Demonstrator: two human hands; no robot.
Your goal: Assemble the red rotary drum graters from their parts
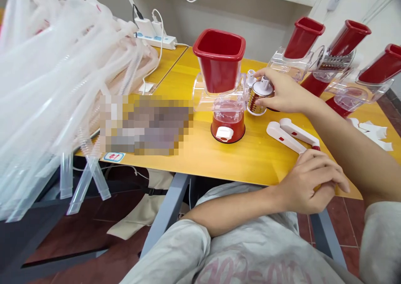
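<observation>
My right hand (283,90) reaches across the table with its thumb and fingers around a metal grater drum (257,100), which has a white rim and a white hub. Just behind that drum, the white hub of a second drum (251,77) shows. To the left of them stands a rotary grater (227,98) with a red hopper, a clear body and a red base with a white knob. My left hand (313,181) lies at the table's front edge, fingers loosely curled, and nothing shows in it. Two white crank handles (286,136) lie just beyond its knuckles.
Several more red-and-clear graters (340,52) stand at the back right. White scraps (371,131) lie near the right edge. A large heap of clear plastic tubes (72,75) covers the left side, hanging over the front. Behind it is a power strip (163,41) with cables.
</observation>
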